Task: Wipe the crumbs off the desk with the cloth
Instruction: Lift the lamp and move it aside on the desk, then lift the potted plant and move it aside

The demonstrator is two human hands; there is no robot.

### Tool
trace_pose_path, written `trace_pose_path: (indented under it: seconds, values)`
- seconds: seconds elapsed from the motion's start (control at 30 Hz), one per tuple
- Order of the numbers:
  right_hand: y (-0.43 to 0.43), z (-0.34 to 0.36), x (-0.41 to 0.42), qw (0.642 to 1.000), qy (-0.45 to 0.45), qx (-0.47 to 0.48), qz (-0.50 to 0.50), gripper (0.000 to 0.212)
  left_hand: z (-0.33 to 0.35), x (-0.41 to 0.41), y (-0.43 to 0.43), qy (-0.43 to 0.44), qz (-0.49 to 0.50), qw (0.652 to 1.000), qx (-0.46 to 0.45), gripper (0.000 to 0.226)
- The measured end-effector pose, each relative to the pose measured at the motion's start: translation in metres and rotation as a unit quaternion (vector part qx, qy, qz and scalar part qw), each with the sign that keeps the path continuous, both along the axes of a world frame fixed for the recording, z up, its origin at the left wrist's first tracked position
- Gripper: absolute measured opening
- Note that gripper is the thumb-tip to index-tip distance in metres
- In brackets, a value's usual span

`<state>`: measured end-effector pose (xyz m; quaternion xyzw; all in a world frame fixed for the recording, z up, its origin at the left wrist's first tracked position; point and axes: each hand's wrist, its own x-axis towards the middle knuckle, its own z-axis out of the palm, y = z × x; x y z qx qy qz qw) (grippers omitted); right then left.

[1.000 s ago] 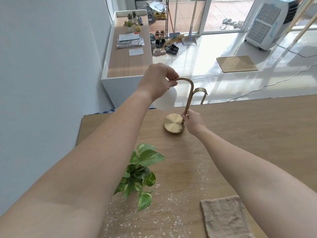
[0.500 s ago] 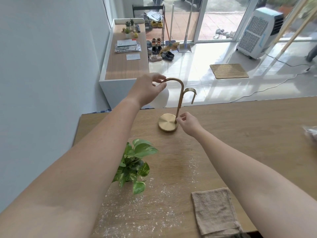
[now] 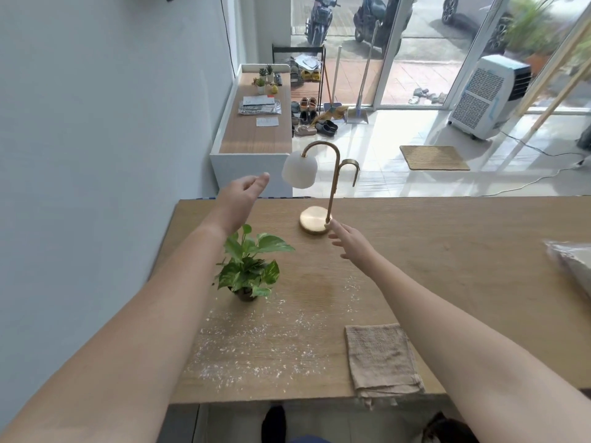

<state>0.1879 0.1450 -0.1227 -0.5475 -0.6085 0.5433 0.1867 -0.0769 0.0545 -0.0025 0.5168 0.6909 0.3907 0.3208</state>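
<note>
While crumbs (image 3: 256,343) cover desk (image 3: 447,251) front edge, cloth (image 3: 380,359) lies unused beside; wiping not begun; left hand (image 3: 240,199), right hand (image 3: 351,243) released.

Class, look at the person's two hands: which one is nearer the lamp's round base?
The right hand, reaching almost to the brass base; the left hand hovers higher, open beside the white shade.

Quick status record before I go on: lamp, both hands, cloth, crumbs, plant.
lamp: curved brass desk lamp with white shade, upright
left hand: open, empty, raised beside the shade
right hand: open, empty, at the lamp's base
cloth: beige woven cloth, flat at the wooden desk's near edge, untouched
crumbs: white specks scattered left of the cloth
plant: small green potted plant, upright
</note>
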Motion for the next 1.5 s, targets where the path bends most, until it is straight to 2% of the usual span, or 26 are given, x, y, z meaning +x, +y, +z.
trace_pose_path:
  seconds: [0.07,0.17,0.27,0.47,0.57,0.6,0.73,0.77,0.97,1.13,1.3,1.43,1.5]
  values:
    - [-0.015,0.002,0.003,1.0,0.016,-0.008,0.004,0.061,0.001,0.003,-0.024,-0.002,0.021,1.0,-0.007,0.062]
    - [-0.035,0.007,0.005,0.999,0.031,-0.016,0.01,0.059,0.005,0.006,-0.056,0.009,0.054,0.998,-0.013,0.046]
    - [-0.053,0.01,0.007,0.999,0.04,-0.015,0.02,0.057,-0.003,0.0,-0.078,-0.024,0.079,0.997,0.001,0.062]
    - [-0.082,0.009,-0.001,0.997,0.054,-0.03,0.036,0.059,-0.02,-0.015,-0.126,-0.046,0.14,0.989,0.008,0.072]
    - [-0.096,0.004,-0.009,0.996,0.065,-0.048,0.04,0.06,-0.037,-0.022,-0.149,-0.081,0.173,0.982,-0.012,0.105]
    - [-0.1,0.002,-0.012,0.995,0.069,-0.054,0.04,0.06,-0.045,-0.025,-0.155,-0.093,0.184,0.978,-0.016,0.109]
    - [-0.115,-0.009,-0.023,0.993,0.078,-0.079,0.039,0.064,-0.072,-0.027,-0.174,-0.176,0.194,0.965,-0.019,0.075]
    - [-0.118,-0.012,-0.026,0.992,0.078,-0.087,0.04,0.065,-0.079,-0.027,-0.178,-0.193,0.189,0.962,-0.028,0.073]
    - [-0.126,-0.025,-0.047,0.987,0.086,-0.13,0.024,0.067,-0.116,-0.034,-0.184,-0.248,0.184,0.947,-0.091,0.076]
    - [-0.129,-0.04,-0.07,0.979,0.094,-0.182,-0.01,0.058,-0.146,-0.047,-0.176,-0.284,0.171,0.934,-0.134,0.085]
    - [-0.127,-0.054,-0.092,0.971,0.111,-0.205,-0.047,0.078,-0.161,-0.048,-0.16,-0.304,0.144,0.928,-0.159,0.087]
    - [-0.124,-0.06,-0.107,0.963,0.129,-0.221,-0.08,0.079,-0.17,-0.052,-0.146,-0.327,0.129,0.92,-0.173,0.075]
    - [-0.122,-0.062,-0.112,0.961,0.134,-0.224,-0.091,0.076,-0.173,-0.053,-0.141,-0.332,0.124,0.919,-0.172,0.076]
